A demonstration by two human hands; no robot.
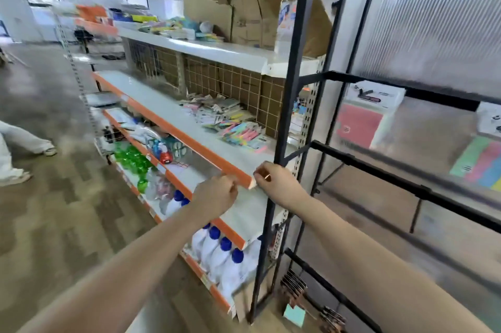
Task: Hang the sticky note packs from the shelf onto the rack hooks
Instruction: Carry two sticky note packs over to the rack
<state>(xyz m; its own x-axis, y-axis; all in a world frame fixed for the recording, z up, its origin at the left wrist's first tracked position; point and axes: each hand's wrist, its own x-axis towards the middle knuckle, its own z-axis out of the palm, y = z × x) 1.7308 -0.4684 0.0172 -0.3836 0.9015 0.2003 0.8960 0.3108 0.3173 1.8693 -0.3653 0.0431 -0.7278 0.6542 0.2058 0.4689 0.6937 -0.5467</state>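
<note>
Bare forearms; a ring (267, 177) on the right hand (276, 183).

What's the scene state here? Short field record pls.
left hand: curled, near the orange shelf edge, holds nothing visible
right hand: curled, at the shelf's end by the black rack post
packs on shelf: loose pile, untouched
packs on rack: pink pack, multicolour pack already hanging
shelf below: white bottles
</note>
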